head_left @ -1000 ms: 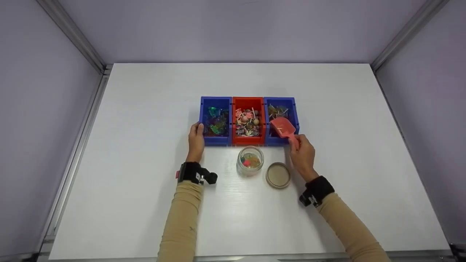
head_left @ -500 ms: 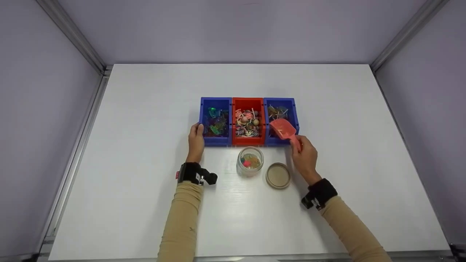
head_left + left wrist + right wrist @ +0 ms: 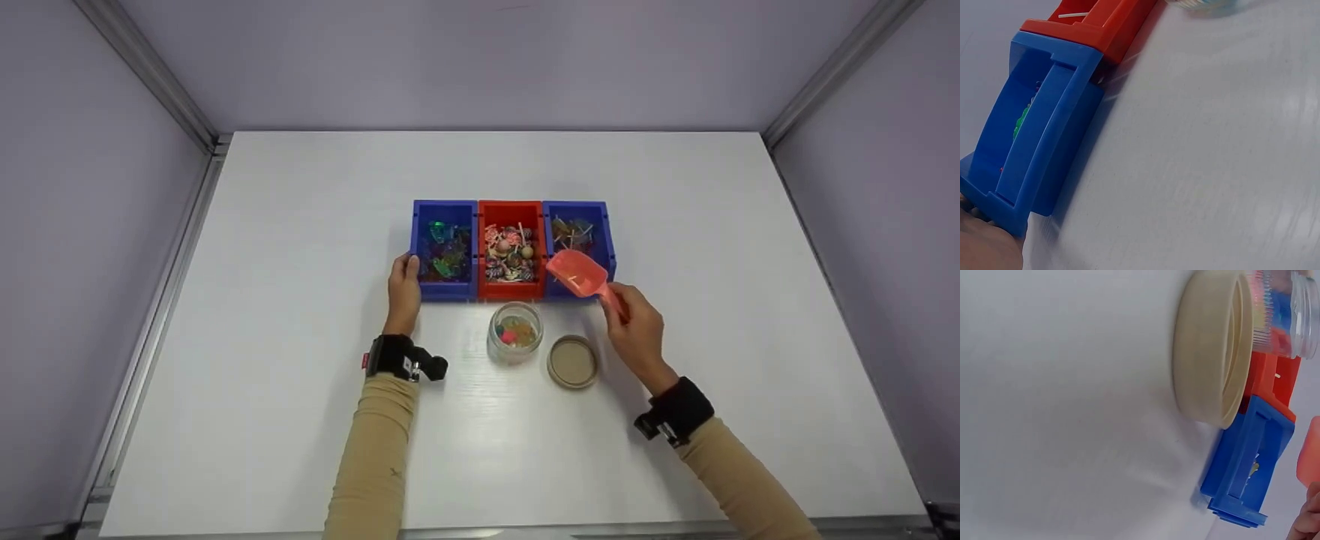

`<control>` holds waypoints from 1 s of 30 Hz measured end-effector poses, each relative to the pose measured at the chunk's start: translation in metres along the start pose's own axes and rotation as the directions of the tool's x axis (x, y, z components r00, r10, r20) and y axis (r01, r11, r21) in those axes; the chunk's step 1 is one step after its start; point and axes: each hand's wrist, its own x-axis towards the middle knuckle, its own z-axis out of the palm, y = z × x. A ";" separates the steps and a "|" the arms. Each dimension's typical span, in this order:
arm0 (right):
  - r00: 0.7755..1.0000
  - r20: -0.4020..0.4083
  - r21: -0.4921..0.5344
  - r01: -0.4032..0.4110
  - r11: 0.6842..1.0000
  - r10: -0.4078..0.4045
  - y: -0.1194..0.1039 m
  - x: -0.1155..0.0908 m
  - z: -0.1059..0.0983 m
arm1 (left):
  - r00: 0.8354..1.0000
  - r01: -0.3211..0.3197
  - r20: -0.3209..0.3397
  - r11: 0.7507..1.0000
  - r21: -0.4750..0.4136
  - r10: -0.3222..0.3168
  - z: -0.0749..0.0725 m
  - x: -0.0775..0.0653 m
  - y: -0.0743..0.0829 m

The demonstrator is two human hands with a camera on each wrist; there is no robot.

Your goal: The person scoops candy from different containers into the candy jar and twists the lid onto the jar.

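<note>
My right hand (image 3: 637, 330) grips the handle of a pink scoop (image 3: 576, 271), held over the front of the right blue bin (image 3: 581, 210). A few small pale pieces lie in the scoop. My left hand (image 3: 405, 296) holds the left blue bin (image 3: 445, 291) by its outer side, near the front corner; the left wrist view shows the fingers (image 3: 985, 242) at that bin's end. In front of the bins stands an open glass jar (image 3: 515, 334) with colourful pieces at its bottom. A beige round lid (image 3: 573, 362) lies to the jar's right.
A red bin (image 3: 511, 291) sits between the two blue ones, holding several small lollipop-like pieces (image 3: 513, 251). Green and blue translucent pieces (image 3: 450, 251) fill part of the left bin. The white table (image 3: 315, 225) is bounded by grey walls at the back and sides.
My right hand has drawn back toward me and slightly right, turning the scoop so its bowl comes nearer the bin's front edge. My left hand, the jar and the lid have stayed put.
</note>
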 end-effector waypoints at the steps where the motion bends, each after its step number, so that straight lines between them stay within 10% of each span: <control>1: 1.000 0.007 0.008 0.016 1.000 -0.016 -0.001 -0.001 -0.002 | 1.000 -0.001 0.000 1.000 0.002 0.001 0.000 0.000 0.000; 17: 0.942 0.184 0.138 0.257 0.957 -0.280 0.006 -0.017 -0.022 | 1.000 -0.016 0.005 1.000 0.015 0.016 0.000 0.000 -0.001; 30: 0.886 0.322 0.102 0.317 0.943 -0.333 0.000 -0.015 -0.034 | 1.000 -0.011 -0.003 1.000 0.001 0.011 0.001 0.001 -0.002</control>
